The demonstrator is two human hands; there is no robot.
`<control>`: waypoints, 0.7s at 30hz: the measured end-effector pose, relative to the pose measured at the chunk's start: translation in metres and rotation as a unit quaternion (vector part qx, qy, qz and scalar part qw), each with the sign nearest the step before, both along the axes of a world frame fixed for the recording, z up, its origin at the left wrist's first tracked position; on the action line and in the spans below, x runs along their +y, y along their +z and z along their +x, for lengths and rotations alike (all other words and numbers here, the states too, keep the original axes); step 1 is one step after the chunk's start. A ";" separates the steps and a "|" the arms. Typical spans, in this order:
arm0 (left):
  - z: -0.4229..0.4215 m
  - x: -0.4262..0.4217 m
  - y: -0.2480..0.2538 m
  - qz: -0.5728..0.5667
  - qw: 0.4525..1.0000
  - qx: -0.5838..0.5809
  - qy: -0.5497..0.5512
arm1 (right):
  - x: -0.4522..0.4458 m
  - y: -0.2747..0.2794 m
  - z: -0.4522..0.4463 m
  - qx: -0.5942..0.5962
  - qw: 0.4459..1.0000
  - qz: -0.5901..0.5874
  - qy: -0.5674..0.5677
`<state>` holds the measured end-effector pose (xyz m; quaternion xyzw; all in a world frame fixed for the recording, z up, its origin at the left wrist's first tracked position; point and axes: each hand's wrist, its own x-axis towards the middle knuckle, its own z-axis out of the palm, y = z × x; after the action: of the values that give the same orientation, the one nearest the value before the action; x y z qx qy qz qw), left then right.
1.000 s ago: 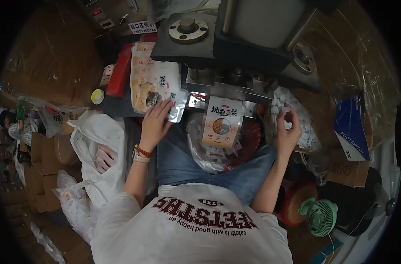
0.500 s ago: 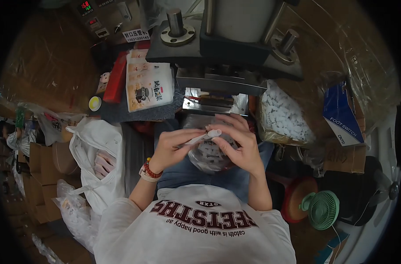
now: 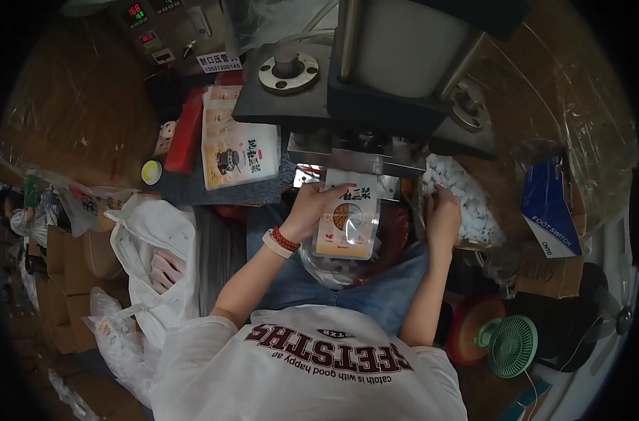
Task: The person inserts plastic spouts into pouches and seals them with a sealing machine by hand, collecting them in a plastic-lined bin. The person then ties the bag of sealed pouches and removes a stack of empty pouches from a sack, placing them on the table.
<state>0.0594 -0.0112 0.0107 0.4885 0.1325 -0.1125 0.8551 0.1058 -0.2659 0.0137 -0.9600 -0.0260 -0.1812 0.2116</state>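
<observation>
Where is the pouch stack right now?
Left of centre in the head view, the pouch stack lies on the grey mat, just right of the red box.

Pretty dim overall, with the fisheye bending everything into black corners. Red digits glow on the silver metal control panel (image 3: 172,35) left of the big dark-grey metal press (image 3: 382,112); the shiny silver metal plate (image 3: 308,175) under the press throws glare.

Left hand (image 3: 308,209) — fingers hidden, probably behind pouch (image 3: 347,237).

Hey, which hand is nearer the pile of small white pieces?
Right. The right hand is at the left edge of the white pieces; the left hand is farther off, holding the printed pouch.
</observation>
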 end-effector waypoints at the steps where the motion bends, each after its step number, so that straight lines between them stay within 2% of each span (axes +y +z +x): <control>1: 0.001 0.001 -0.006 0.001 1.000 0.008 -0.010 | -0.001 0.001 0.001 0.005 1.000 0.001 0.004; 2: -0.001 0.006 -0.008 0.002 1.000 0.014 -0.007 | -0.004 0.004 0.000 0.010 1.000 0.013 0.025; 4: 0.001 0.018 -0.003 0.206 0.977 -0.046 -0.041 | -0.004 0.008 0.001 0.014 0.998 0.024 0.049; 5: 0.002 0.035 -0.005 0.340 0.939 -0.050 -0.020 | -0.004 0.009 0.001 -0.033 0.997 0.053 0.039; 6: 0.000 0.050 -0.002 0.540 0.824 -0.151 0.084 | -0.005 0.010 0.000 -0.079 0.993 0.083 0.030; 7: -0.004 0.063 0.004 0.701 0.647 -0.239 0.180 | -0.003 0.015 -0.005 -0.077 0.993 0.082 0.032; 9: -0.025 0.081 0.013 0.882 0.439 -0.115 0.124 | 0.007 0.030 -0.021 -0.051 0.962 0.265 0.036; 10: -0.033 0.094 -0.002 0.859 0.495 -0.100 0.084 | 0.015 0.035 -0.028 -0.049 0.962 0.266 0.037; 11: -0.044 0.106 -0.014 0.859 0.495 -0.100 0.083 | 0.025 0.040 -0.035 -0.089 0.944 0.301 0.101; 12: -0.054 0.113 -0.016 0.836 0.523 -0.160 0.047 | 0.034 0.046 -0.042 -0.131 0.919 0.335 0.162; 13: -0.062 0.115 -0.017 0.806 0.550 -0.218 0.008 | 0.042 0.052 -0.051 -0.115 0.921 0.321 0.188; 14: -0.070 0.113 -0.017 0.760 0.604 -0.237 0.041 | 0.052 0.061 -0.060 -0.106 0.916 0.320 0.215; 15: -0.076 0.108 -0.012 0.759 0.606 -0.235 0.037 | 0.062 0.066 -0.066 -0.097 0.911 0.318 0.245; 17: -0.082 0.092 0.006 0.623 0.766 -0.144 0.063 | 0.078 0.064 -0.069 -0.120 0.909 0.260 0.303; 18: -0.084 0.085 0.009 0.623 0.766 -0.145 0.063 | 0.085 0.063 -0.070 -0.152 0.905 0.216 0.334; 20: -0.085 0.071 0.014 0.591 0.741 -0.289 0.134 | 0.099 0.055 -0.073 -0.153 0.910 0.189 0.334; 21: -0.085 0.064 0.023 0.606 0.709 -0.341 0.116 | 0.104 0.050 -0.073 -0.160 0.907 0.151 0.358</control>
<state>-0.0251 0.0528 0.0341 0.8878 -0.0733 0.2662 0.3681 0.0326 -0.1618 0.0638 -0.8008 -0.3739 -0.2461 0.3980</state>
